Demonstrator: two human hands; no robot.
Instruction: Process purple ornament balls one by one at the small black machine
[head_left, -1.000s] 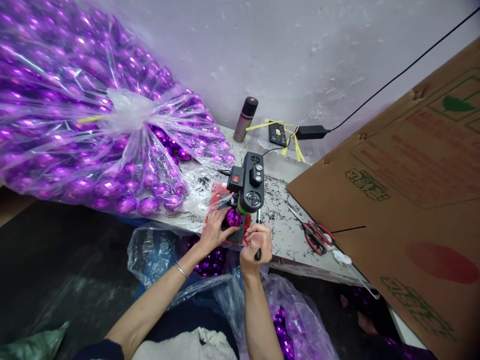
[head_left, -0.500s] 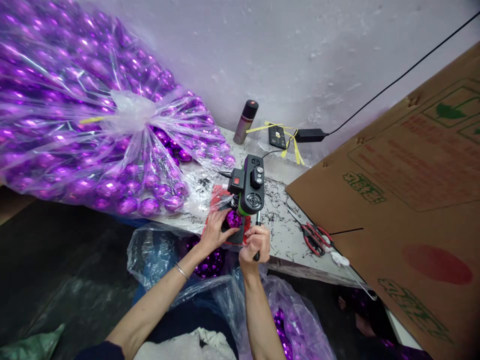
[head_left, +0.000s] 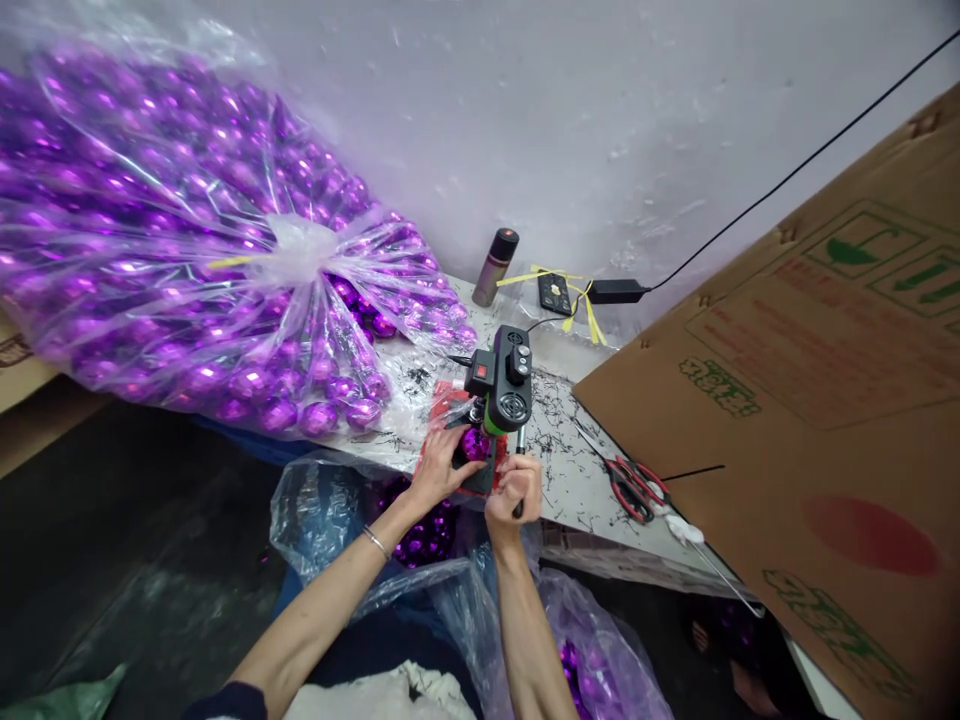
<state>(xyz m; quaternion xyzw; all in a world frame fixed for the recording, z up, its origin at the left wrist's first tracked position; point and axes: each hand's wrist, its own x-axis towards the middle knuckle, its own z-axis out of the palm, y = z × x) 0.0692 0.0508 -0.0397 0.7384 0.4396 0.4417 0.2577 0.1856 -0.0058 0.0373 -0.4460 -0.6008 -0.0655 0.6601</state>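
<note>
A small black bench machine with a red switch stands near the table's front edge. Under its head sits a shiny purple ball, and my left hand holds that ball in place with the fingers curled round it. My right hand is closed round the machine's black lever handle, just right of the ball. Both forearms reach up from the bottom of the view.
A huge tied clear bag of purple balls fills the left. More bagged balls lie below the table edge. Red scissors, a flask, a power adapter and black shavings are on the table. A cardboard sheet leans at right.
The head camera has tilted up a little, so everything sits lower in the view. Both hands keep their grips at the machine; the right hand has edged up slightly.
</note>
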